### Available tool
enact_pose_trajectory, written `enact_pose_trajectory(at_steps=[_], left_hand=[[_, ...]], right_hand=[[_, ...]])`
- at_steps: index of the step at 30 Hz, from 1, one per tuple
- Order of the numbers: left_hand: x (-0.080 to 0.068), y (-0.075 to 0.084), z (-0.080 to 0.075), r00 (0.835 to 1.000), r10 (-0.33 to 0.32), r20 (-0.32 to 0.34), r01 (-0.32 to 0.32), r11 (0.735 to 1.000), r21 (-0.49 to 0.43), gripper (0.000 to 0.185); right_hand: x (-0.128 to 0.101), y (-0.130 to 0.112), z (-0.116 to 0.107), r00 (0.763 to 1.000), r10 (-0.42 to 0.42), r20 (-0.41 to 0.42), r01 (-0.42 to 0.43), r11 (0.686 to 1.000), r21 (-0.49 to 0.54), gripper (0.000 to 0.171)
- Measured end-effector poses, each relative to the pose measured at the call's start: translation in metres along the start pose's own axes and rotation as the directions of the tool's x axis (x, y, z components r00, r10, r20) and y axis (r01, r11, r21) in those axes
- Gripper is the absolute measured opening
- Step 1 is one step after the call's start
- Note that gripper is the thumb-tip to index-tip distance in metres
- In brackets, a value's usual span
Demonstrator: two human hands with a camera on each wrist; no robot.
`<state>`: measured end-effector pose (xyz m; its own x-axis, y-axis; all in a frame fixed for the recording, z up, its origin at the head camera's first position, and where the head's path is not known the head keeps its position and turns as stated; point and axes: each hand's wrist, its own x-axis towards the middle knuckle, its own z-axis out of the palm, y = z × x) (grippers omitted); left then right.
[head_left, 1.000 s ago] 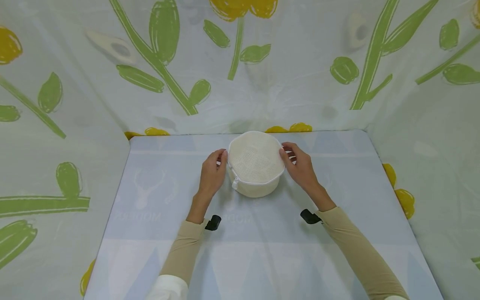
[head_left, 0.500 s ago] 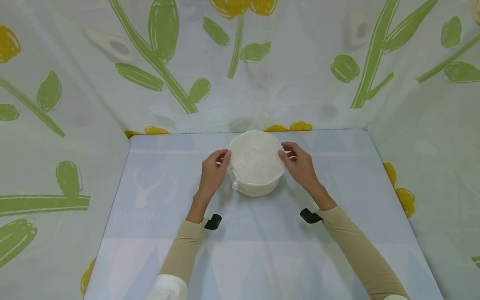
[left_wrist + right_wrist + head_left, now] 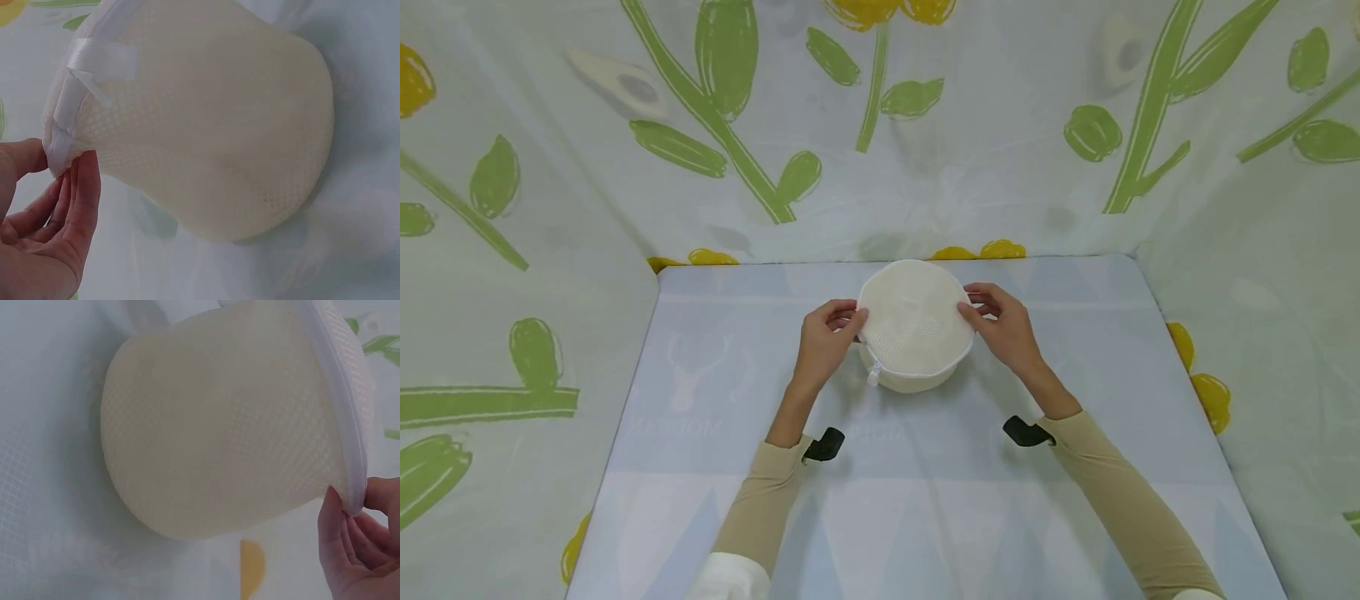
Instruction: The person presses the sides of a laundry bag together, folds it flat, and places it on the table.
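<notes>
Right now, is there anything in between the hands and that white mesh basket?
No, nothing is in between. The left hand pinches the left side of the mesh basket's rim and the right hand pinches the right side, so the fingers already touch it. Around it only bare table shows.

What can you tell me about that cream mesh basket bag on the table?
The round cream mesh basket bag has soft woven walls, a white trimmed rim and a small white zipper pull at its front left. It stands on the pale blue table, tipped slightly. The left hand and right hand each pinch its rim on opposite sides.
</notes>
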<state>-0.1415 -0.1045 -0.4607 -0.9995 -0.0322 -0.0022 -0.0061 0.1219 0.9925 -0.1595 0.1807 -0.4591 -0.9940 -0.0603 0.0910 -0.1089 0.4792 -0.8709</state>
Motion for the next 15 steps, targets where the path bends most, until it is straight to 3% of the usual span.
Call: enact_pose_trajectory(at_steps=[10, 15], left_hand=[[-0.009, 0.0, -0.002, 0.999, -0.04, 0.033, 0.042, 0.997, -0.068, 0.027], [-0.015, 0.0, -0.002, 0.996, -0.08, 0.037, 0.082, 0.995, -0.058, 0.029]], right_hand=[[-0.006, 0.0, -0.006, 0.998, 0.037, 0.049, -0.04, 0.998, 0.05, 0.041], [-0.011, -0.002, -0.009, 0.996, 0.049, 0.073, -0.054, 0.996, 0.068, 0.042]])
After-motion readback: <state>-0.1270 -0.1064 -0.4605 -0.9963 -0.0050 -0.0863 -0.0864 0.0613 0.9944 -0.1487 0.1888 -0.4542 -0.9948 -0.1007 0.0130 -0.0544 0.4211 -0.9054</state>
